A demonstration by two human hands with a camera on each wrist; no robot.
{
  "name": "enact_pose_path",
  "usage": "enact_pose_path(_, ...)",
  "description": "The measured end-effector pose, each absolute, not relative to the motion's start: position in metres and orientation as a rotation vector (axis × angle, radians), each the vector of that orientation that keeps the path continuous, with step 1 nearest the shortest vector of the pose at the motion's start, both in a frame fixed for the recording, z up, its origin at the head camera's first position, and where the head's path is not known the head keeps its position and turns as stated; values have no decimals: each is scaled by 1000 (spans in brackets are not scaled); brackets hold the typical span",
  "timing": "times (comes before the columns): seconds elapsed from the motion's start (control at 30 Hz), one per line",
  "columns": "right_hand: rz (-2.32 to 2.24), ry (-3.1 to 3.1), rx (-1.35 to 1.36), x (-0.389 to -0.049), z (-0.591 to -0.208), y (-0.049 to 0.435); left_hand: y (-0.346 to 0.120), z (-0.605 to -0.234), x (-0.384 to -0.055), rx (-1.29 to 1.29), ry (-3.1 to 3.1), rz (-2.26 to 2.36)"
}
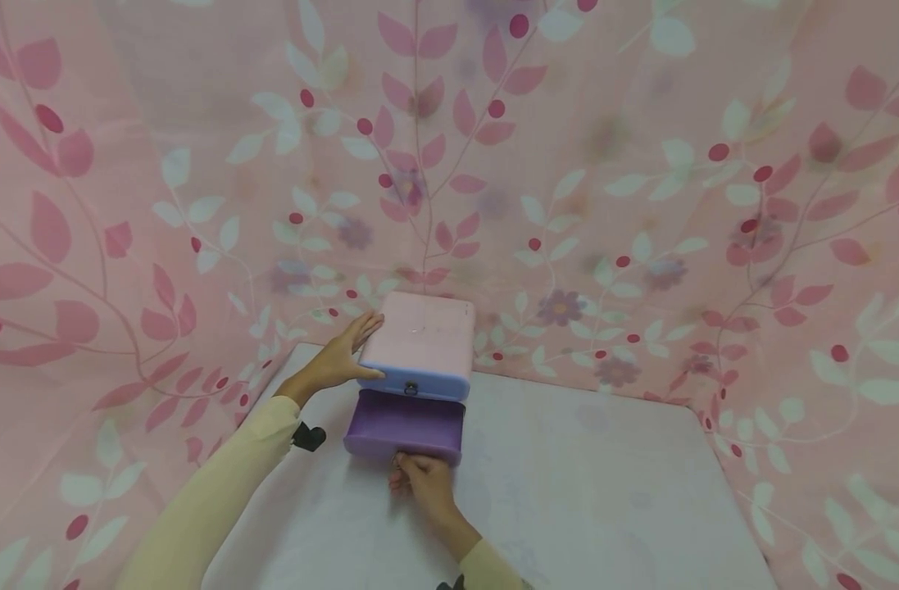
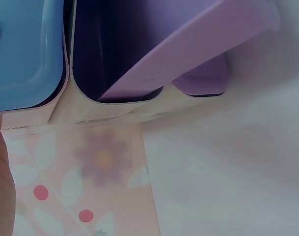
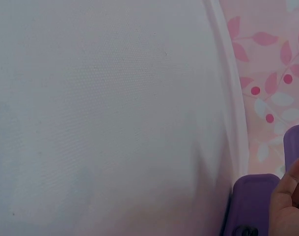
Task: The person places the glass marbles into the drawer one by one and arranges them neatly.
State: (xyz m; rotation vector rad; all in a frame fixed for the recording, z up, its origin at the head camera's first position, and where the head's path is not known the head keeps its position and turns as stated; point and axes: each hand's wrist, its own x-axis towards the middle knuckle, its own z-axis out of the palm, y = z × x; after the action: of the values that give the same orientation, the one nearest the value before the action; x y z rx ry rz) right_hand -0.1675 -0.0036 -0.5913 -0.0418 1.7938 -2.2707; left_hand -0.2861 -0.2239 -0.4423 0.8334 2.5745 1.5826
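Note:
A small pink drawer cabinet (image 1: 429,332) stands at the back of the white table. Its upper blue drawer (image 1: 438,387) is closed, with a dark ring pull on the front. Below it, a purple drawer (image 1: 405,419) is pulled well out and shows nothing inside. The left wrist view also shows a lower purple drawer (image 2: 203,78), pushed in. My left hand (image 1: 340,356) rests along the cabinet's left side, fingers extended and thumb on the blue front's edge. My right hand (image 1: 429,483) pinches the pull at the middle of the open drawer's front.
The white table (image 1: 597,475) extends to the right and in front of the cabinet. Pink leaf-patterned cloth (image 1: 604,246) hangs close behind the table and along both sides. A dark strap piece (image 1: 309,437) sticks out from the left sleeve.

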Motion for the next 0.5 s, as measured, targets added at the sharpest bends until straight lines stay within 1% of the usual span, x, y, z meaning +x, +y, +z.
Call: enact_pose_path(0.5,-2290,1820,-81,-179,-587,-5,-223,-441,-284,828,2583,1580)
